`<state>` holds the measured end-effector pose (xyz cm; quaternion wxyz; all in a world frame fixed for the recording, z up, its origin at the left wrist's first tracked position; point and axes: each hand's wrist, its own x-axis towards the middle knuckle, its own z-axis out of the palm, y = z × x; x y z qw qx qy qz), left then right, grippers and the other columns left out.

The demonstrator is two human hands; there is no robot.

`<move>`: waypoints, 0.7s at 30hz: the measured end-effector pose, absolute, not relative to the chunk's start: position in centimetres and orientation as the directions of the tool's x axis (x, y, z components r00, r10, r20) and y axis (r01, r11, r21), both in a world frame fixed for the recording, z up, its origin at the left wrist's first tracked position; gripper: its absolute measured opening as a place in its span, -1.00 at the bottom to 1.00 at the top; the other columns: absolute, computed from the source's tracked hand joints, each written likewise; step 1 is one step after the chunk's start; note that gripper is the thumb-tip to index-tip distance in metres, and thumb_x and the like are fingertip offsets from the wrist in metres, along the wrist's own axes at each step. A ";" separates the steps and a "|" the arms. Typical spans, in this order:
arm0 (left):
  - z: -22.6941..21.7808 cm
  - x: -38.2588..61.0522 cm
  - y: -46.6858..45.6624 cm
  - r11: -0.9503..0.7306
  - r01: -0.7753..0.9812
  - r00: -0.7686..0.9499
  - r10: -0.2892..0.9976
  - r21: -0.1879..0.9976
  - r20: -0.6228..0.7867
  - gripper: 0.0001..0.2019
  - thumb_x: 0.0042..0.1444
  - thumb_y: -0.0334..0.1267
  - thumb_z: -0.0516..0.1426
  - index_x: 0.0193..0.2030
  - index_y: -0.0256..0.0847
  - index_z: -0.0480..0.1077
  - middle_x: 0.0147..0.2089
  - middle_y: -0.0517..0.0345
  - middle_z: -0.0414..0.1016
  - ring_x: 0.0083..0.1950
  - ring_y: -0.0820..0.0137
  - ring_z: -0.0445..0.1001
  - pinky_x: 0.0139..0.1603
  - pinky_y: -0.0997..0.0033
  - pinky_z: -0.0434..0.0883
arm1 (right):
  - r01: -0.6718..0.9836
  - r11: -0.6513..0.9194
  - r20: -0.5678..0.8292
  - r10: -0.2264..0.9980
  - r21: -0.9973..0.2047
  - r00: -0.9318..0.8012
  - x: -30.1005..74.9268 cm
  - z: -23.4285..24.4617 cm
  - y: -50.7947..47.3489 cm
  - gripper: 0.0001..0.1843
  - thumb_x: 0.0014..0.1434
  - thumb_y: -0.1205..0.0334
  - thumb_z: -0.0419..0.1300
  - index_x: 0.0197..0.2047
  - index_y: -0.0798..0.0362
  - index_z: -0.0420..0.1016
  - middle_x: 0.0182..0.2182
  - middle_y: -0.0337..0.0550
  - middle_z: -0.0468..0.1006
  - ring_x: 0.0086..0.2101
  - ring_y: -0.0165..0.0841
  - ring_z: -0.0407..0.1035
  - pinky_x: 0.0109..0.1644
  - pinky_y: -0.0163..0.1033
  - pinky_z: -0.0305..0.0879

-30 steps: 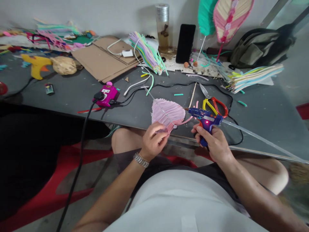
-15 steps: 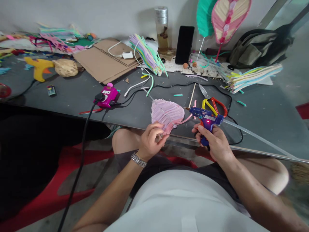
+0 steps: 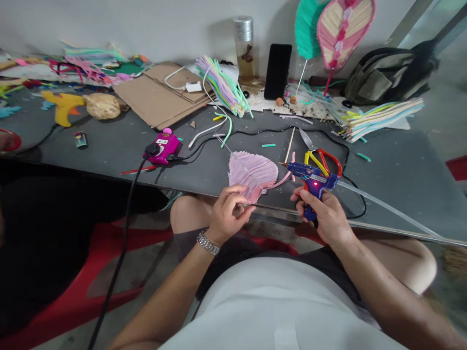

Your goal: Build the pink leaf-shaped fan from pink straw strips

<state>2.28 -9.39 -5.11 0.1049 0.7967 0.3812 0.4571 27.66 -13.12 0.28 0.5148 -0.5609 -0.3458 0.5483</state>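
At the centre of the frame, a pale-pink, ribbed, leaf-shaped piece (image 3: 251, 170) lies on a grey table (image 3: 412, 170), the left hand (image 3: 229, 214) with curled fingers at its lower edge (grip cannot be told), while, right of centre, the right hand (image 3: 330, 214) wraps closed fingers around a dark-blue plastic glue gun (image 3: 312, 177).

White top (image 3: 262, 306), dark shorts (image 3: 233, 250), silver wristband (image 3: 208, 243) are worn.

A hand could pass over bare grey table (image 3: 197, 171) between the magenta socket block (image 3: 162, 148) and the lilac leaf (image 3: 251, 170); rightward, the blue glue gun (image 3: 316, 181), its long glue stick (image 3: 386, 204) and scissors (image 3: 320, 156) (black cord (image 3: 255, 131) curving behind) obstruct.
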 end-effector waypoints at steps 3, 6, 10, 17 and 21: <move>-5.1 2.7 -9.5 -0.699 0.507 0.303 0.693 0.505 0.655 -0.80 0.19 -0.34 0.32 -0.15 -0.16 0.38 0.08 -0.06 0.51 0.12 0.21 0.57 0.18 0.08 0.55 | -0.203 -0.222 -0.258 0.951 -0.953 0.171 27.6 0.5 -13.1 -0.57 0.07 -0.13 0.45 -0.26 0.09 0.59 -0.43 -0.17 0.58 -0.57 -0.49 0.30 -0.62 -0.38 0.15; -5.1 3.3 -9.7 -0.694 0.517 0.286 0.692 0.502 0.663 -0.81 0.18 -0.37 0.31 -0.18 -0.16 0.37 0.05 -0.04 0.51 0.11 0.21 0.57 0.18 0.07 0.55 | -0.221 -0.221 -0.262 0.948 -0.950 0.180 27.5 0.7 -13.0 -0.55 0.04 -0.13 0.47 -0.28 0.10 0.58 -0.41 -0.17 0.58 -0.57 -0.48 0.31 -0.63 -0.37 0.16; -5.0 3.6 -9.7 -0.677 0.540 0.258 0.698 0.500 0.668 -0.83 0.18 -0.40 0.29 -0.20 -0.15 0.37 0.00 0.00 0.50 0.06 0.24 0.57 0.10 0.15 0.57 | -0.237 -0.223 -0.266 0.949 -0.946 0.171 27.5 0.6 -13.0 -0.55 0.04 -0.13 0.47 -0.27 0.10 0.58 -0.40 -0.17 0.58 -0.57 -0.48 0.31 -0.63 -0.37 0.16; -4.9 3.9 -9.5 -0.702 0.519 0.261 0.673 0.487 0.692 -0.84 0.19 -0.44 0.27 -0.19 -0.15 0.39 -0.13 0.06 0.50 0.05 0.25 0.56 0.17 0.12 0.55 | -0.254 -0.210 -0.255 0.954 -0.944 0.159 27.8 0.3 -13.0 -0.56 0.08 -0.12 0.45 -0.24 0.10 0.57 -0.39 -0.17 0.58 -0.56 -0.48 0.31 -0.61 -0.36 0.19; -4.8 4.1 -9.6 -0.688 0.533 0.263 0.687 0.492 0.677 -0.86 0.20 -0.42 0.25 -0.20 -0.15 0.38 -0.16 0.06 0.50 0.04 0.24 0.56 0.17 0.08 0.55 | -0.273 -0.202 -0.251 0.954 -0.941 0.161 27.7 0.5 -13.1 -0.57 0.06 -0.11 0.46 -0.24 0.09 0.56 -0.39 -0.18 0.57 -0.56 -0.48 0.31 -0.61 -0.37 0.19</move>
